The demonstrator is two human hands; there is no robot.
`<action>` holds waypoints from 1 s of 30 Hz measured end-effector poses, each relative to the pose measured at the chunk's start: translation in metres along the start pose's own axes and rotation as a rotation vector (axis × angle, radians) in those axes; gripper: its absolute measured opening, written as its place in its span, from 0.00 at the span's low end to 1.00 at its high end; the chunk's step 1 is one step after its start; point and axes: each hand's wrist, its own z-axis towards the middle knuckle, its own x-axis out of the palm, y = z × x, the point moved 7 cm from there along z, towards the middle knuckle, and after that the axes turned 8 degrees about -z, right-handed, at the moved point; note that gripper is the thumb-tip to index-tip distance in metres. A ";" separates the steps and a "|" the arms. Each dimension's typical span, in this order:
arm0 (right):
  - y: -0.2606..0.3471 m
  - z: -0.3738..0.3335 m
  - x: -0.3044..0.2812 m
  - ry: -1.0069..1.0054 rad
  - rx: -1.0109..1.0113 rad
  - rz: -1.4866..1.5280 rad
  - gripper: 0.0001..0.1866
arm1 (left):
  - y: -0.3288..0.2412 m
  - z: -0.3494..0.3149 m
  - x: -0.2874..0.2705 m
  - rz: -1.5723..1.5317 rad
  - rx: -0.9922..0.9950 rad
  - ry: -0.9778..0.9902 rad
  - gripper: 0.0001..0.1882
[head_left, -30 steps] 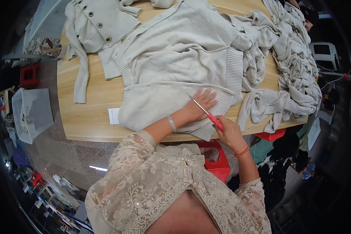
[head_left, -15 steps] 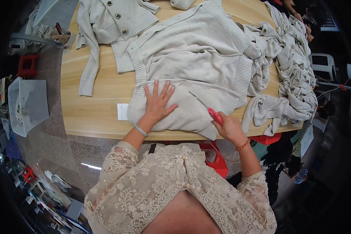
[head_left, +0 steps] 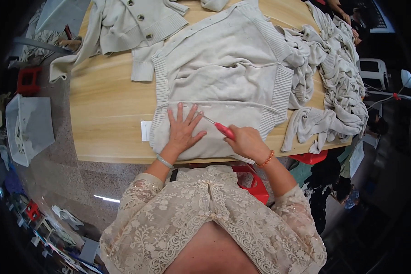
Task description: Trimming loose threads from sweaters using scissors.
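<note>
A cream knitted cardigan lies spread on the wooden table in front of me, its lower part folded along a raised crosswise ridge. My left hand rests flat on the near part of the knit, fingers spread. In my right hand is a red-handled tool with a long, thin metal shaft. That shaft points up and left, its tip close beside the fingers of my left hand, near the ridge. The exact kind of tool is too small to tell.
A second buttoned cardigan lies at the back left, one sleeve hanging over the edge. More crumpled knitwear is heaped along the right. A white tag sits by the left hem. On the floor at left stands a translucent bin.
My right hand has carried the red-handled tool left, toward my left hand. At the back left, the other cardigan's sleeve has swung out to the left over the table edge.
</note>
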 end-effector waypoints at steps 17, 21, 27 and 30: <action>-0.010 -0.044 0.017 0.082 0.019 0.110 0.15 | 0.016 -0.044 -0.018 -0.022 -0.038 0.030 0.36; -0.070 -0.016 -0.018 -0.217 0.253 0.076 0.20 | 0.052 -0.030 -0.047 -0.228 -0.174 -0.206 0.25; -0.172 0.069 -0.140 -0.615 0.360 0.428 0.21 | 0.135 0.046 -0.098 -0.356 -0.453 -0.518 0.21; -0.202 0.139 -0.177 -0.661 0.403 0.304 0.19 | 0.160 0.081 -0.097 -0.295 -0.497 -0.538 0.22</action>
